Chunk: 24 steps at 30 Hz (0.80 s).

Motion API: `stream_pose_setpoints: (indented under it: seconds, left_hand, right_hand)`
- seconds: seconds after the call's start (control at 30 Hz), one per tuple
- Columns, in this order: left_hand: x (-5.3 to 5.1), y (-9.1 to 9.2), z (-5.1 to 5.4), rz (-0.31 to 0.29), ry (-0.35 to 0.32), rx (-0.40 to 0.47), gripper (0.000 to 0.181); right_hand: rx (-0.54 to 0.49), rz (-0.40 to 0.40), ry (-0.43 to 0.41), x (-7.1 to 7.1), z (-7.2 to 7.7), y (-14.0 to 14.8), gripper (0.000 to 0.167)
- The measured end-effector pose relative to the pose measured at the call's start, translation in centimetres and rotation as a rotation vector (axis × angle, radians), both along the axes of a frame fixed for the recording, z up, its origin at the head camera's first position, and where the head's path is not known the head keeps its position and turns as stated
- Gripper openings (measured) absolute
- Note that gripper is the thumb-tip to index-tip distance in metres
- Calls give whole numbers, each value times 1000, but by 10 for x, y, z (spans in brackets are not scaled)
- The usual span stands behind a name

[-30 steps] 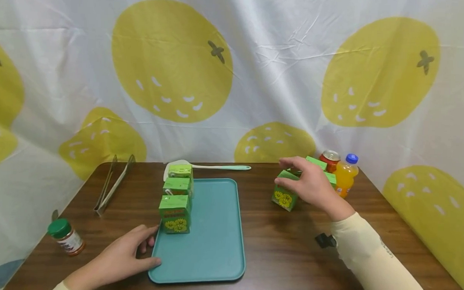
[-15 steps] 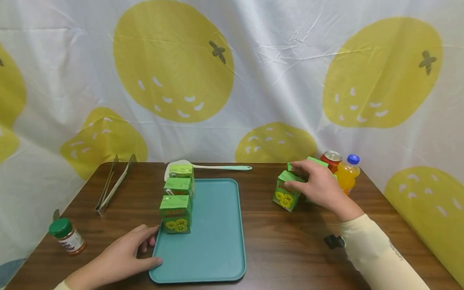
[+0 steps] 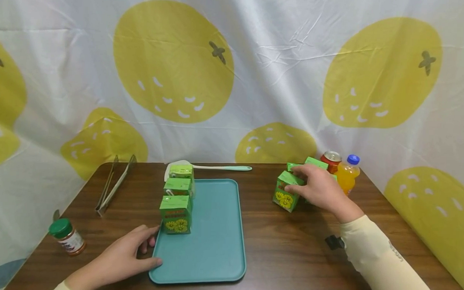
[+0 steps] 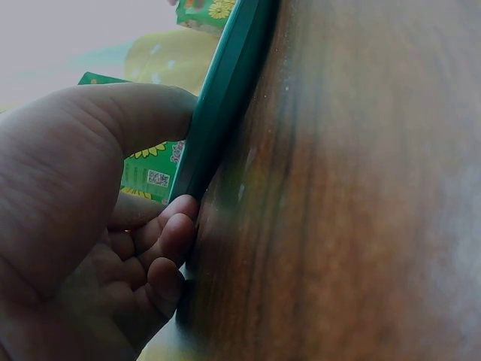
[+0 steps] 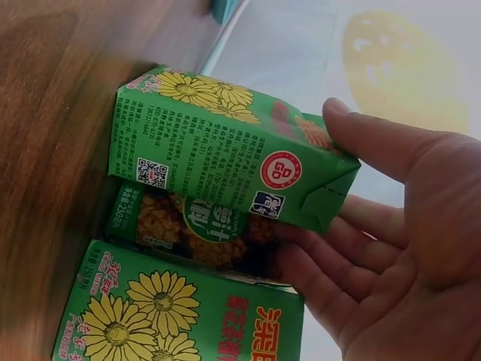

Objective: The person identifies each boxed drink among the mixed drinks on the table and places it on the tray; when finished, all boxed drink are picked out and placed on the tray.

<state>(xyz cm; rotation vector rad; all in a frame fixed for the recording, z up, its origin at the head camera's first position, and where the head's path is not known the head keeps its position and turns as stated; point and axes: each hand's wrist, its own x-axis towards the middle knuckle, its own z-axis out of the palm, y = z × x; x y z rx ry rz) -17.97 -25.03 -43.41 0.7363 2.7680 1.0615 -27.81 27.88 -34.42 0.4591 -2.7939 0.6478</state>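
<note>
My right hand (image 3: 316,187) pinches a green drink carton (image 3: 286,197) with yellow flowers, upright on the table at the right. In the right wrist view the thumb lies on one side of this carton (image 5: 218,143) and the fingers reach behind it. More green cartons (image 3: 316,163) stand close behind, partly hidden by the hand. At the left, my left hand (image 3: 122,254) holds the near left edge of a teal tray (image 3: 217,247), thumb on the rim and curled fingers against its outer side. Several green cartons (image 3: 175,220) stand in a row along the tray's left side.
A red can (image 3: 331,161) and an orange drink bottle (image 3: 347,175) stand at the back right. Behind the tray lies a spatula (image 3: 221,167). Metal tongs (image 3: 113,185) and a green-capped spice jar (image 3: 67,237) are at the left. A patterned curtain (image 3: 265,78) hangs behind the table.
My right hand has come down slightly, and its thumb and fingers have closed on the front carton. My left hand, the tray and the row of cartons have stayed put.
</note>
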Motion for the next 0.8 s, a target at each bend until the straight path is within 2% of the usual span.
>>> stream_pose_setpoints:
  seconds: [0.2,0.3,0.67,0.8]
  left_hand:
    - [0,0,0,3,0,-2,87]
    - [0,0,0,3,1,3,87]
    - [0,0,1,5,-3,1,87]
    - [0,0,1,5,-14,-3,88]
  right_hand:
    - [134,-18,57,0,-4,-4,58]
    - [161,-21,76,-1,-7,-5,59]
    - [151,-49,23,-3,-10,-5,67]
    - [151,-50,-3,-4,-10,-4,64]
